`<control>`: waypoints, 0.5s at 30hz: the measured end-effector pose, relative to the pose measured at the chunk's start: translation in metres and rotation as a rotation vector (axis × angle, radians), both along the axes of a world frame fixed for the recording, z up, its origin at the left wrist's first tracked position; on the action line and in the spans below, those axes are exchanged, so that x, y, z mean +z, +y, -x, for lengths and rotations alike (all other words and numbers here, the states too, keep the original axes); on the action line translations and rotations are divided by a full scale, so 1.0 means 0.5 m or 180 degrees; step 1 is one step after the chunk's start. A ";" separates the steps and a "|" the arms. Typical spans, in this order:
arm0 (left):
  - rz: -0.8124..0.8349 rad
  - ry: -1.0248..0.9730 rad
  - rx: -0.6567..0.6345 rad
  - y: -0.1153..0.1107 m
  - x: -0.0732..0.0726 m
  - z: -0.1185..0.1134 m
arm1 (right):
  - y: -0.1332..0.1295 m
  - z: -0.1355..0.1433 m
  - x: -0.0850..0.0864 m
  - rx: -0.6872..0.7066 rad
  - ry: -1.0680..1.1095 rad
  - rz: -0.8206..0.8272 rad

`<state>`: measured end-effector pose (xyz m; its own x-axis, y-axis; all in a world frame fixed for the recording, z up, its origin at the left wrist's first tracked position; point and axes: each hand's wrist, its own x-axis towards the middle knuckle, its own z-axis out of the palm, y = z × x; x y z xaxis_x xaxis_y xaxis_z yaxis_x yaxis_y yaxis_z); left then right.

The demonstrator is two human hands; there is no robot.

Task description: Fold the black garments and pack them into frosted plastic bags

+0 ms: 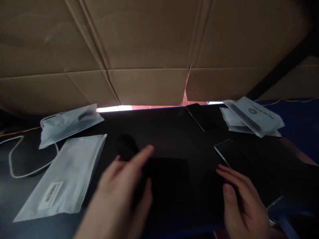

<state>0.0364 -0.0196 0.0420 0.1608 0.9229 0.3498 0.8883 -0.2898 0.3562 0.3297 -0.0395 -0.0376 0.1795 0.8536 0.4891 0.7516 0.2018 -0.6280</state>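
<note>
Okay, so it looks like mid-handling, with both hands low over the black tabletop (161, 132). Using the black smartphone (202, 118) by the far edge as the landmark: the left hand (117, 189) is nearer and to its left, fingers partly curled, thumb apart. A dark object (126, 143) shows just past those fingers, but it's too blurry to tell if it's gripped. The right hand (245, 205) is nearer and to the right, loosely open, fingertips at or just beside a pale-edged flat slab (225, 149); can't tell if they touch. Frosted zip pouches (72, 166) lie well left of the phone, printed pouches (259, 116) just right. I'd say handling the dark thing calls for a definite left grip, and lifting the slab needs fingertips under its edge, no pressing.
</note>
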 end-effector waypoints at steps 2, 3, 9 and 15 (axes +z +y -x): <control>-0.0017 0.0127 -0.0744 -0.004 -0.015 -0.042 | 0.000 -0.003 -0.003 0.0014 -0.0007 0.0011; -0.0031 0.0145 -0.0999 -0.007 -0.023 -0.056 | 0.001 -0.004 -0.005 0.0031 0.0001 0.0013; -0.0291 0.0700 -0.1035 -0.021 -0.072 -0.041 | 0.005 -0.001 -0.004 0.0215 0.0043 -0.0073; -0.0042 0.0818 -0.1357 -0.014 -0.092 -0.034 | 0.006 0.002 0.002 0.0254 -0.0079 -0.0104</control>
<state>0.0536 -0.0266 -0.0042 0.6054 0.7520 0.2605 0.7484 -0.6493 0.1351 0.3289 -0.0366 -0.0364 0.0990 0.8483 0.5202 0.7474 0.2818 -0.6016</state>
